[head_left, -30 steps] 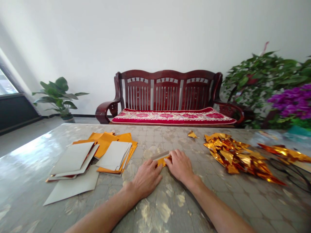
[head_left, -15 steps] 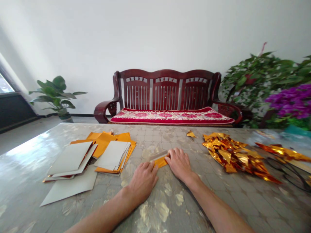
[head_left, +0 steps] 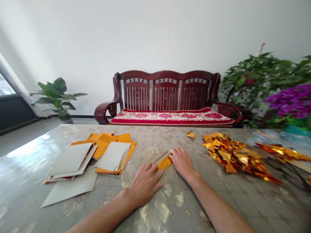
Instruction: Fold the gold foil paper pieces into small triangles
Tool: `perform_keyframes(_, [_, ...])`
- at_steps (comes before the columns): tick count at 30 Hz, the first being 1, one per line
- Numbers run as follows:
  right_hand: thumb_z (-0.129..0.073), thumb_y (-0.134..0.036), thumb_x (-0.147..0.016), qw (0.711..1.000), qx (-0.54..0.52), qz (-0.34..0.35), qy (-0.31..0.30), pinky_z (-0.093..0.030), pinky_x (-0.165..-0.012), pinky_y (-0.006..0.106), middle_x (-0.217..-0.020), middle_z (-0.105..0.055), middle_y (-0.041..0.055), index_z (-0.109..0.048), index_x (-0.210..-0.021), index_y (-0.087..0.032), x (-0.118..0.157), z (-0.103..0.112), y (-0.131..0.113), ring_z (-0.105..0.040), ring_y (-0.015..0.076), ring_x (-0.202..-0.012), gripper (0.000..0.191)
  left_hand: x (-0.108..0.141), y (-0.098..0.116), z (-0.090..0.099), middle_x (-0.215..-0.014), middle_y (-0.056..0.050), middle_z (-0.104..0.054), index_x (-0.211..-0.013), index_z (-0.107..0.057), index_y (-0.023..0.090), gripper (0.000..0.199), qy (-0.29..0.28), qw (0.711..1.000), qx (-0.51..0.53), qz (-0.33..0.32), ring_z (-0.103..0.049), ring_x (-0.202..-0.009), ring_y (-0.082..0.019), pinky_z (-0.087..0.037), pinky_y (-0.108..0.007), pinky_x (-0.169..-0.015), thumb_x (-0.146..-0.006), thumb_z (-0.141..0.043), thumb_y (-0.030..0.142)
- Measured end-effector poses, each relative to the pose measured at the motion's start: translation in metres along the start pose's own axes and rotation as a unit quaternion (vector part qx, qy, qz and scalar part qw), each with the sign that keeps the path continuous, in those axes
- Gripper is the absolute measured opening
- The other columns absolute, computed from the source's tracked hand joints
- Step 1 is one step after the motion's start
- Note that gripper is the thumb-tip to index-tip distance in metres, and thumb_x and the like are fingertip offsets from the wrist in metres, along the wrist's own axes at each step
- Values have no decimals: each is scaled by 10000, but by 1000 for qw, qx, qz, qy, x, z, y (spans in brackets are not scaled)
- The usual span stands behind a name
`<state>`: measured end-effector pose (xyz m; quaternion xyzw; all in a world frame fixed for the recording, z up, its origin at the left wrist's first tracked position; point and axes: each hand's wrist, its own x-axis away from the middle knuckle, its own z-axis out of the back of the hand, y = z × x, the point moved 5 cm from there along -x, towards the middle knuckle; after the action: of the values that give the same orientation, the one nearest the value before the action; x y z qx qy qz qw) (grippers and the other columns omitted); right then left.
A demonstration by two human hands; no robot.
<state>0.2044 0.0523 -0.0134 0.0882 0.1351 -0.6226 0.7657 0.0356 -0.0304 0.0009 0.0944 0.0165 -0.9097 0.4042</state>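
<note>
An orange paper strip (head_left: 164, 163) lies slantwise on the table (head_left: 170, 139), with a narrow grey card strip (head_left: 160, 157) along its far edge, apparently lined up as a folding guide. The right hand (head_left: 182, 162) rests on the strip's right end, its fingers pressed together and flat, seemingly pinning the paper down. The left hand (head_left: 145, 185) sits just left of it, fingers close together and tips at the card; whether they pinch it, I cannot tell. Left of the strip lie orange sheets (head_left: 103, 145) under grey cards (head_left: 71, 159), probably kept within reach. Right of it, a heap of gold foil pieces (head_left: 233, 158) lies well apart. A red-cushioned wooden bench (head_left: 167, 97) stands beyond it.
</note>
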Motion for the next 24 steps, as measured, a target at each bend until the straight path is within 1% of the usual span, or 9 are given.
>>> perform_keyframes(5, [-593,-304,-932,1000,-3,6,2,-342,-759,324,-996,-635,30,-605,-950,-237,0,0,0,-537,221,-956,71,1,-3,7,-1128,-51,-609,-1215,-572,257,296,-15,999,10,-27,-523,-1056,-229,-418,-389,-955,-975,-469,397])
perform_keyframes(9, [-563,-272,-945,999,-8,17,32,-353,-785,332,-990,-633,51,-629,-946,-224,3,7,1,-530,222,-959,82,0,-6,8,-1095,-43,-629,-1153,-605,257,247,-16,999,11,-25,-545,-1027,-218,-429,-369,-921,-986,-447,346])
perform_keyframes(11, [-552,-270,-952,996,-27,65,48,-357,-815,338,-992,-646,54,-655,-947,-226,8,14,-4,-526,219,-971,112,-2,-8,6,-1067,-36,-646,-1122,-618,251,237,-10,1000,20,-11,-558,-998,-208,-439,-352,-907,-992,-427,308])
perform_keyframes(13, [-544,-286,-961,986,-57,146,56,-357,-850,344,-1009,-666,45,-680,-964,-240,15,22,-13,-524,213,-989,144,-3,-10,3,-1035,-29,-662,-1107,-624,245,254,-3,999,38,0,-568,-978,-191,-446,-327,-908,-999,-394,251])
perform_keyframes(14, [-547,-292,-961,980,-69,176,63,-356,-863,348,-1037,-674,43,-688,-996,-247,18,26,-17,-523,213,-1007,152,-4,-12,1,-1026,-26,-669,-1111,-624,243,268,1,999,49,3,-570,-979,-185,-448,-316,-915,-999,-381,226])
perform_keyframes(16, [-576,-308,-947,970,-86,214,75,-353,-884,360,-1095,-680,40,-694,-1048,-260,25,32,-23,-519,218,-1041,162,-5,-14,-2,-1032,-25,-676,-1126,-626,243,287,6,998,66,6,-567,-1003,-178,-449,-303,-933,-996,-374,198])
perform_keyframes(19, [-582,-324,-950,954,-102,278,50,-356,-887,355,-1038,-703,23,-713,-1008,-272,30,33,-33,-540,199,-1014,153,-5,-18,-5,-1060,-24,-679,-1137,-631,247,295,16,997,79,14,-558,-1026,-179,-452,-304,-948,-988,-384,185])
perform_keyframes(21, [-559,-308,-967,947,-99,303,32,-361,-871,343,-968,-711,20,-718,-973,-263,31,30,-37,-557,183,-974,166,-6,-21,-6,-1079,-25,-678,-1138,-634,248,303,21,996,86,18,-555,-1035,-179,-455,-307,-953,-981,-386,170])
perform_keyframes(24, [-522,-249,-983,947,-82,309,26,-373,-823,321,-925,-703,31,-709,-944,-229,29,24,-40,-571,172,-928,192,-8,-25,-8,-1105,-27,-673,-1143,-636,250,320,20,995,94,23,-557,-1047,-181,-459,-319,-956,-967,-390,147])
